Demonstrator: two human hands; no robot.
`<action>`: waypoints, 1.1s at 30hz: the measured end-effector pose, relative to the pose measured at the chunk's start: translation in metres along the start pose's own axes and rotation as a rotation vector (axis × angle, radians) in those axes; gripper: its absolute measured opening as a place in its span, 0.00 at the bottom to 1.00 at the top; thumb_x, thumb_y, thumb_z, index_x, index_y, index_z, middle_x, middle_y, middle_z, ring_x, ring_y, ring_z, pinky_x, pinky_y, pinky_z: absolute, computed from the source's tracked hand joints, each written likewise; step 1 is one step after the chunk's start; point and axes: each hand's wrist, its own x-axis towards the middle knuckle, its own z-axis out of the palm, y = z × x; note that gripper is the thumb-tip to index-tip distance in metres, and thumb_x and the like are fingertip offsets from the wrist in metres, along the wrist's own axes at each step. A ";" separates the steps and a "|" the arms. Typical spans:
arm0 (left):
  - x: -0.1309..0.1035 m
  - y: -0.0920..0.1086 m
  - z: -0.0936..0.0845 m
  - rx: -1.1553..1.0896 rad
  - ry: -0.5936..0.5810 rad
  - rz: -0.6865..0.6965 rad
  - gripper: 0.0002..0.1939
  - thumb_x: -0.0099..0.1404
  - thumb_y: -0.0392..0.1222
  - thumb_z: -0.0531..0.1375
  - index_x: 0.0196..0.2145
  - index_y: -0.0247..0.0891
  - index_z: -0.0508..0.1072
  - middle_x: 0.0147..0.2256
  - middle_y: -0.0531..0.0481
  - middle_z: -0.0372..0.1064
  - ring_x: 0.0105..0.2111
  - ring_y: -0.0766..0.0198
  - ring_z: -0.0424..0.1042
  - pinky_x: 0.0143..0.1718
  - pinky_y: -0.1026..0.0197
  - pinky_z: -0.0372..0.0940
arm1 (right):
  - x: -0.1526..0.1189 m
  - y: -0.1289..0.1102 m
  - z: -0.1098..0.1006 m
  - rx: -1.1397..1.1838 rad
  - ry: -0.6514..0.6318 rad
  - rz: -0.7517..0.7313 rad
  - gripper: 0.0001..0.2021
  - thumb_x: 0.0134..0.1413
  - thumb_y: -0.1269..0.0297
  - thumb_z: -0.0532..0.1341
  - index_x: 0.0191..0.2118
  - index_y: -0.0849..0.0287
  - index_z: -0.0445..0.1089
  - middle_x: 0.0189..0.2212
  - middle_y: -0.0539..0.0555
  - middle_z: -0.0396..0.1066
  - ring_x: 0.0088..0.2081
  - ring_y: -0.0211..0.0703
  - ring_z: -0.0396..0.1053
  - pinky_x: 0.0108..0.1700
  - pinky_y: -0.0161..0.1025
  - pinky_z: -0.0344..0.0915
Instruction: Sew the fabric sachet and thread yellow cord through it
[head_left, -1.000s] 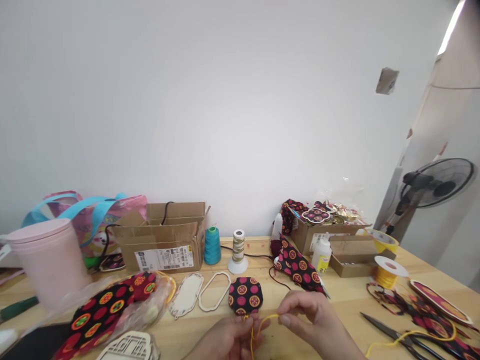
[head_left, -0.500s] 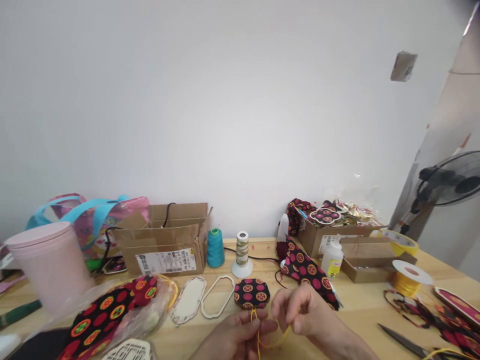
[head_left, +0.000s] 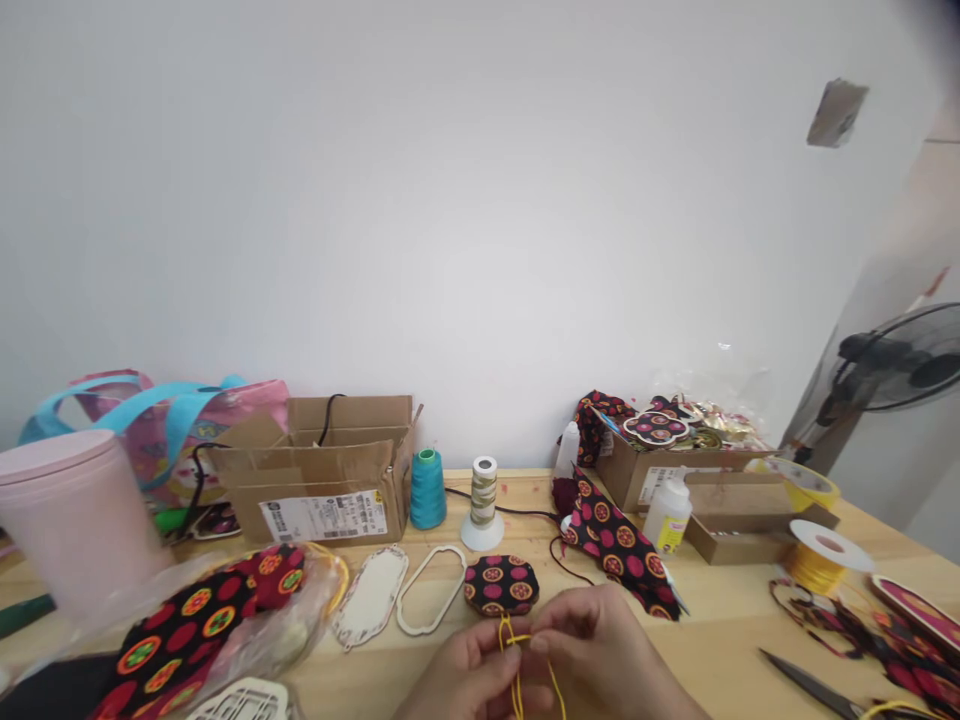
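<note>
A small padded piece [head_left: 501, 585], covered in dark fabric with pink and orange circles, lies on the table just beyond my hands. Yellow cord [head_left: 517, 690] runs from its near edge down between my fingers. My left hand [head_left: 480, 672] pinches the cord strands below the padded piece, thumb on top. Close beside it, my right hand [head_left: 585, 640] is closed on another stretch of the same cord, which crosses over the strands at the left fingertips. One loose end hangs below the right hand.
Wooden frames [head_left: 431, 590] lie left of the padded piece. Behind stand a teal thread cone [head_left: 427, 490], a thread spool [head_left: 484, 505] and a cardboard box [head_left: 322, 490]. To the right are a glue bottle [head_left: 667, 515], a yellow cord spool [head_left: 817, 560] and scissors [head_left: 810, 685].
My right hand has moved in toward the left, drawing the yellow cord across the strands at the left fingertips. The view has shifted slightly.
</note>
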 end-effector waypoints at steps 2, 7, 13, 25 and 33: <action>-0.001 0.002 0.001 0.014 0.009 -0.013 0.19 0.48 0.43 0.65 0.38 0.35 0.69 0.31 0.47 0.74 0.25 0.68 0.73 0.20 0.73 0.57 | 0.000 0.000 -0.001 -0.247 0.050 -0.058 0.04 0.39 0.68 0.62 0.21 0.59 0.74 0.18 0.49 0.71 0.22 0.36 0.64 0.23 0.30 0.57; 0.002 -0.001 -0.003 0.042 0.017 0.000 0.22 0.47 0.44 0.65 0.39 0.32 0.67 0.32 0.43 0.74 0.27 0.67 0.73 0.22 0.71 0.57 | -0.002 -0.001 -0.006 -0.646 0.131 -0.133 0.07 0.41 0.72 0.57 0.20 0.59 0.72 0.15 0.48 0.66 0.19 0.34 0.58 0.20 0.30 0.51; 0.004 -0.005 -0.008 0.025 -0.004 0.027 0.25 0.44 0.47 0.66 0.39 0.34 0.67 0.32 0.44 0.74 0.29 0.63 0.73 0.27 0.67 0.59 | 0.000 0.010 -0.003 -0.549 0.113 -0.122 0.06 0.41 0.71 0.57 0.20 0.61 0.70 0.19 0.49 0.65 0.21 0.35 0.58 0.22 0.30 0.53; 0.004 -0.005 -0.007 0.019 0.010 0.035 0.27 0.43 0.47 0.67 0.39 0.32 0.66 0.32 0.42 0.74 0.28 0.63 0.73 0.28 0.65 0.60 | 0.003 0.017 0.001 -0.303 0.067 0.017 0.10 0.41 0.61 0.59 0.20 0.63 0.68 0.17 0.49 0.64 0.21 0.37 0.59 0.24 0.33 0.56; -0.003 0.002 0.002 -0.014 0.041 0.013 0.23 0.45 0.44 0.67 0.37 0.33 0.65 0.29 0.47 0.75 0.26 0.66 0.74 0.26 0.68 0.61 | 0.002 0.021 0.003 -0.199 0.075 0.035 0.14 0.38 0.55 0.62 0.20 0.62 0.69 0.18 0.50 0.66 0.23 0.38 0.62 0.25 0.33 0.58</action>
